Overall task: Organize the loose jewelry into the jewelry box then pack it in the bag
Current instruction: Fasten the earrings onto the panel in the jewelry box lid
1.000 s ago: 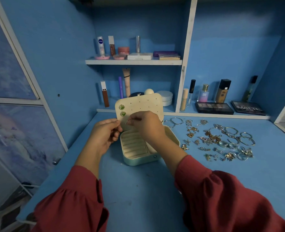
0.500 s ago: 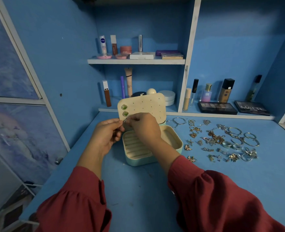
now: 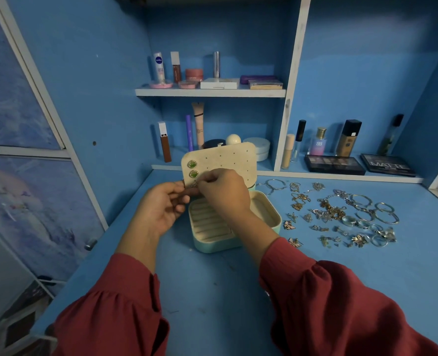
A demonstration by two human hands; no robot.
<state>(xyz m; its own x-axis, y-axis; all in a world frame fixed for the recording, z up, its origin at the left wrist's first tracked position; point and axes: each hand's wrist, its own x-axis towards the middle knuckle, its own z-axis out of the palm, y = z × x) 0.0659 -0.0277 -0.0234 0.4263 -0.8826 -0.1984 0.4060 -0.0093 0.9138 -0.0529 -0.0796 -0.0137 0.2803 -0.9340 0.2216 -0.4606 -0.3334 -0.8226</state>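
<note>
Head view: both hands, left hand (image 3: 161,209) and right hand (image 3: 224,192), pinch one small silver earring (image 3: 193,185) against the raised cream lid of the mint-green jewelry box (image 3: 219,163), left of the loose jewelry (image 3: 341,214) on the blue table (image 3: 212,291).

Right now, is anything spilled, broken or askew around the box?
Nothing stands out. The box sits flat with its lid propped up, two green earrings pinned in it. Both hands work a small piece at the lid's lower left. The loose jewelry lies spread on the table.
</note>
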